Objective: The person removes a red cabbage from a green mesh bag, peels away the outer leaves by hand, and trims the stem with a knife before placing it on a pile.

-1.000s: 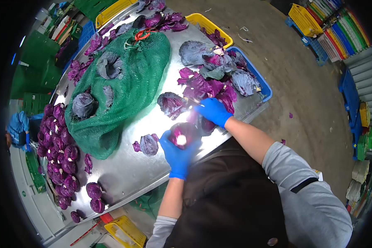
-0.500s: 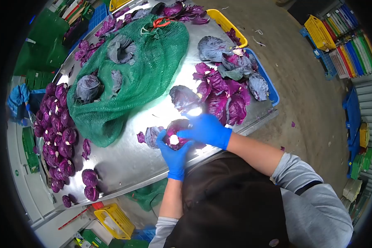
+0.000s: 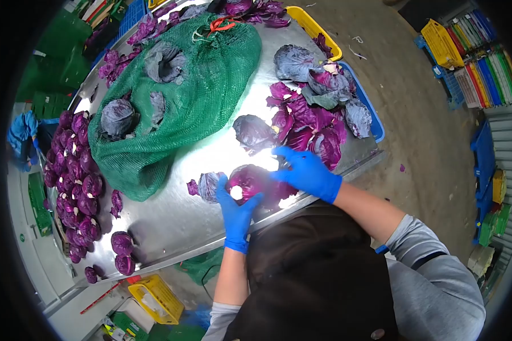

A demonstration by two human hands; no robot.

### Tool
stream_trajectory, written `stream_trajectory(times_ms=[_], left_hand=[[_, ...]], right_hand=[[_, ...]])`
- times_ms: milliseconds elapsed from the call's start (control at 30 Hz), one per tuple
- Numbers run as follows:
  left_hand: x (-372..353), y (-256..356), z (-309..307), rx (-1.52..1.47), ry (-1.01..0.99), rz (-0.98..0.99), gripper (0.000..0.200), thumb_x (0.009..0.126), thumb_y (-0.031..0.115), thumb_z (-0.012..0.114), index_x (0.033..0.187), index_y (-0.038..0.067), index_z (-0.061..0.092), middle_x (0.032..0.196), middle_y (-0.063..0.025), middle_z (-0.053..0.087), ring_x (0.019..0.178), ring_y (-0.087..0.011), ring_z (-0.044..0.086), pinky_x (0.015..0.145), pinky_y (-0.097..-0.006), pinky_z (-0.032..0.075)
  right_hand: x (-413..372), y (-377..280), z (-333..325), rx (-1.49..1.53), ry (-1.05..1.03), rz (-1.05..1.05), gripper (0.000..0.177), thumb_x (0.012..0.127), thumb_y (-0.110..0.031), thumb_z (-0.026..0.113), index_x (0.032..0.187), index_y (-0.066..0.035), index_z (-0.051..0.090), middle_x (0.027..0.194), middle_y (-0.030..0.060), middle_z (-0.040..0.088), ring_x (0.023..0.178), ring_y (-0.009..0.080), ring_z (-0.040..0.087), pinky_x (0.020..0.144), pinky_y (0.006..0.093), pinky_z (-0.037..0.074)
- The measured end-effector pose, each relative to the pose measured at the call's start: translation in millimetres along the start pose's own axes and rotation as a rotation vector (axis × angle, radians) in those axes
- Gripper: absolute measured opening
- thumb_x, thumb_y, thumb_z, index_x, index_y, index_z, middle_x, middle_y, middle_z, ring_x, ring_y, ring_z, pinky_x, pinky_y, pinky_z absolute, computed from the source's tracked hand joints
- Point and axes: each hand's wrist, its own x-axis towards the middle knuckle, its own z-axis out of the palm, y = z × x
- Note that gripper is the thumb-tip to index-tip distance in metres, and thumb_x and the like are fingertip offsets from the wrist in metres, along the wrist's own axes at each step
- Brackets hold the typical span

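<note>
Both hands wear blue gloves. My left hand [image 3: 237,215] is closed round the near-left side of a red cabbage [image 3: 249,181], whose white stem end faces me. To its right, my right hand [image 3: 308,173] has its fingers partly spread, with a blurred purple leaf [image 3: 280,190] at them; I cannot make out a firm grip on it. A small greyish cabbage piece [image 3: 209,187] touches the left side of the held cabbage. Just beyond lies a loose grey-purple outer leaf [image 3: 254,133].
A green net bag [image 3: 210,96] with cabbages covers the metal table's [image 3: 182,227] middle. Many trimmed cabbages [image 3: 74,182] stand at the left. Loose leaves [image 3: 304,119] lie before a blue crate [image 3: 375,122]; a yellow crate [image 3: 310,28] is behind. A person's blue sleeve [image 3: 21,136] shows far left.
My right hand has moved right, away from the cabbage, and its fingers have opened somewhat. More of the cabbage's purple side shows. My left hand stays on it.
</note>
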Motion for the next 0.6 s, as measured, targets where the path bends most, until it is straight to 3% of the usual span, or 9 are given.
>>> stream_trajectory(times_ms=[67, 133, 233, 300, 367, 433, 467, 533, 600], left_hand=[[4, -7, 7, 0.157, 0.055, 0.055, 0.093, 0.065, 0.018, 0.085, 0.136, -0.002, 0.028, 0.129, -0.0148, 0.04, 0.12, -0.0248, 0.041, 0.103, -0.034, 0.035], [3, -7, 6, 0.088, 0.077, -0.001, 0.092, 0.065, 0.019, 0.084, 0.136, -0.001, 0.029, 0.129, -0.0145, 0.04, 0.121, -0.0246, 0.041, 0.103, -0.0339, 0.034], [4, -15, -5, -0.094, 0.107, -0.073, 0.089, 0.064, 0.017, 0.084, 0.135, -0.001, 0.033, 0.13, -0.014, 0.041, 0.12, -0.0243, 0.042, 0.103, -0.0341, 0.035], [0, -15, -9, -0.205, 0.1, -0.082, 0.088, 0.063, 0.015, 0.084, 0.134, 0.0, 0.035, 0.131, -0.0137, 0.041, 0.12, -0.0242, 0.043, 0.103, -0.0344, 0.036], [-7, -3, -13, -0.385, 0.064, -0.058, 0.086, 0.059, 0.01, 0.083, 0.132, 0.0, 0.038, 0.132, -0.0127, 0.041, 0.12, -0.0239, 0.044, 0.103, -0.0358, 0.037], [-10, -1, -22, -0.366, 0.019, -0.002, 0.087, 0.058, 0.009, 0.082, 0.133, 0.001, 0.038, 0.132, -0.0124, 0.041, 0.12, -0.0242, 0.044, 0.103, -0.0363, 0.037], [-11, 0, -26, -0.352, -0.028, 0.051, 0.088, 0.057, 0.009, 0.082, 0.133, 0.002, 0.038, 0.133, -0.0121, 0.041, 0.12, -0.0245, 0.044, 0.103, -0.0368, 0.038], [-10, 19, -23, -0.247, -0.085, 0.158, 0.089, 0.057, 0.009, 0.082, 0.133, 0.002, 0.038, 0.134, -0.0118, 0.041, 0.121, -0.0248, 0.044, 0.104, -0.0369, 0.037], [-4, 15, -30, 0.1, -0.158, 0.314, 0.092, 0.054, 0.012, 0.083, 0.134, 0.004, 0.038, 0.133, -0.0118, 0.042, 0.123, -0.0265, 0.043, 0.107, -0.0378, 0.034]], right_hand=[[4, -5, 8, 0.22, -0.055, 0.099, 0.05, 0.078, -0.04, 0.069, 0.114, -0.007, 0.057, 0.085, 0.013, 0.066, 0.076, 0.0215, 0.066, 0.065, 0.0324, 0.052], [11, 4, 9, 0.334, -0.431, 0.449, 0.049, 0.08, -0.044, 0.068, 0.113, -0.008, 0.057, 0.078, 0.0073, 0.064, 0.065, 0.014, 0.062, 0.054, 0.0293, 0.048], [3, 25, 18, 0.483, -0.52, 0.471, 0.044, 0.081, -0.044, 0.067, 0.105, -0.009, 0.06, 0.071, 0.0027, 0.059, 0.059, 0.0081, 0.055, 0.047, 0.0256, 0.043], [5, 48, 31, 0.443, -0.468, 0.379, 0.033, 0.081, -0.038, 0.066, 0.095, -0.008, 0.063, 0.071, 0.0031, 0.06, 0.057, 0.0096, 0.054, 0.048, 0.0262, 0.043], [31, 80, 40, -0.563, 0.125, -0.2, 0.024, 0.081, -0.032, 0.064, 0.089, -0.009, 0.065, 0.07, 0.0047, 0.06, 0.059, 0.0122, 0.056, 0.053, 0.0268, 0.045], [49, 149, 40, 0.204, 0.148, 0.07, 0.022, 0.081, -0.027, 0.06, 0.091, -0.008, 0.065, 0.074, 0.0097, 0.063, 0.064, 0.0179, 0.061, 0.059, 0.0308, 0.048], [44, 133, 28, 0.204, 0.148, 0.075, 0.022, 0.081, -0.027, 0.06, 0.091, -0.008, 0.065, 0.074, 0.0097, 0.063, 0.064, 0.0179, 0.061, 0.059, 0.0308, 0.048], [37, 63, -21, -0.29, -0.005, 0.154, 0.031, 0.081, -0.032, 0.062, 0.094, -0.005, 0.065, 0.08, 0.0146, 0.066, 0.073, 0.0241, 0.065, 0.066, 0.0354, 0.051], [27, 27, -8, -0.252, 0.01, 0.0, 0.035, 0.081, -0.036, 0.063, 0.096, -0.005, 0.065, 0.085, 0.015, 0.066, 0.076, 0.0262, 0.065, 0.068, 0.0369, 0.051]])
